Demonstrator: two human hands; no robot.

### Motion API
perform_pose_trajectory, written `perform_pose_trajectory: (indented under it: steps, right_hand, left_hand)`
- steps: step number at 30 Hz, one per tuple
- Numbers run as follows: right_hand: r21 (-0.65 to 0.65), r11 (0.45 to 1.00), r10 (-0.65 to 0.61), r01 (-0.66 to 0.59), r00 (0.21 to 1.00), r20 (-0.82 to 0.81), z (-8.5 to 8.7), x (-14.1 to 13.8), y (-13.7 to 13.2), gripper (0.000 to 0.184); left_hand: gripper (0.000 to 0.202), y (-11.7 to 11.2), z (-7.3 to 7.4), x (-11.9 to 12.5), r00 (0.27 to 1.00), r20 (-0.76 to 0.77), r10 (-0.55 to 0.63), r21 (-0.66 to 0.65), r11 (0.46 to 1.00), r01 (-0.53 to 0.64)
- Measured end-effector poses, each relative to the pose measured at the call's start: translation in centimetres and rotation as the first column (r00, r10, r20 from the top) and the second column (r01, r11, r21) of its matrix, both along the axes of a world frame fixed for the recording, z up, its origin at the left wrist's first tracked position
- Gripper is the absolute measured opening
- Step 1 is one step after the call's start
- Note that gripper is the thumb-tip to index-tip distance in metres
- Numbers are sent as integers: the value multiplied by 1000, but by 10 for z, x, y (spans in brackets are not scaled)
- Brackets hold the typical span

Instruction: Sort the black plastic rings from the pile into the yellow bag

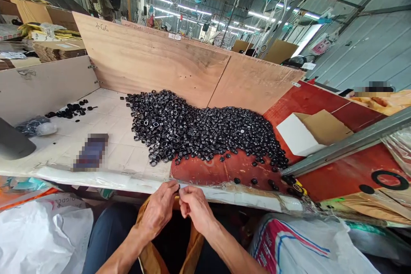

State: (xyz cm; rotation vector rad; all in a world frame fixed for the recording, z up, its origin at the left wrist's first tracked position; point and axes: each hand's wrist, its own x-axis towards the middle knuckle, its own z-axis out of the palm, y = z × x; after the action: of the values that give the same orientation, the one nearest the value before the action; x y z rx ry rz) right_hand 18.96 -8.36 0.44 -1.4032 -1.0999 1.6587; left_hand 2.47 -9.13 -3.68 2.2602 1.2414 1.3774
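My left hand [159, 205] and my right hand [196, 206] meet over my lap, just in front of the table's padded edge. Between their fingertips a small black part [178, 188] shows, mostly covered. My left hand's fingers are closed on it. The thumb and forefinger of my right hand pinch together right beside it, and what they grip is hidden. Beyond my hands lies a big heap of small black rings [167, 124] that runs into smaller black pieces [237, 130] on the right. Under my hands hangs an open brown bag or cloth [194, 244].
Wooden boards [154, 60] wall the table. A white carton [297, 135] stands at right, behind a slanting metal bar [353, 143]. Loose black pieces [72, 110] and a blurred flat object [91, 152] lie left. White sacks [48, 235] flank my knees. Another person's sleeve [382, 102] shows far right.
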Motion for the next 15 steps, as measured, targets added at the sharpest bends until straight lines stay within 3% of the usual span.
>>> perform_pose_trajectory:
  steps: [2, 4, 5, 7, 9, 11, 15]
  right_hand:
    - [-4, 989, 146, -147, 981, 130, 1, 10, 3, 31]
    - [130, 954, 198, -271, 892, 407, 3, 24, 19, 30]
    - [275, 928, 71, -251, 845, 530, 4, 30, 31, 31]
    - [515, 831, -193, -213, 756, 625, 2, 39, 59, 21]
    - [625, 733, -316, -267, 680, 662, -3, 40, 86, 4]
    - [636, 687, -351, -352, 606, 714, -12, 34, 105, 20]
    - [578, 709, -376, -404, 476, 795, -27, 18, 119, 17]
  left_hand:
    - [31, 2, 13, -9, 989, -72, -130, -92, 988, 124]
    - [19, 11, 27, -15, 981, -94, -170, -258, 956, 141]
    - [12, 19, 32, -15, 988, -98, -121, -324, 942, 83]
    - [6, 40, 36, -10, 993, -110, 31, -350, 934, -68]
    - [6, 64, 33, 3, 974, -153, 165, -288, 936, -204]
    - [15, 83, 26, 18, 930, -258, 262, -277, 902, -331]
    - [20, 100, 14, 36, 855, -388, 344, -299, 831, -470]
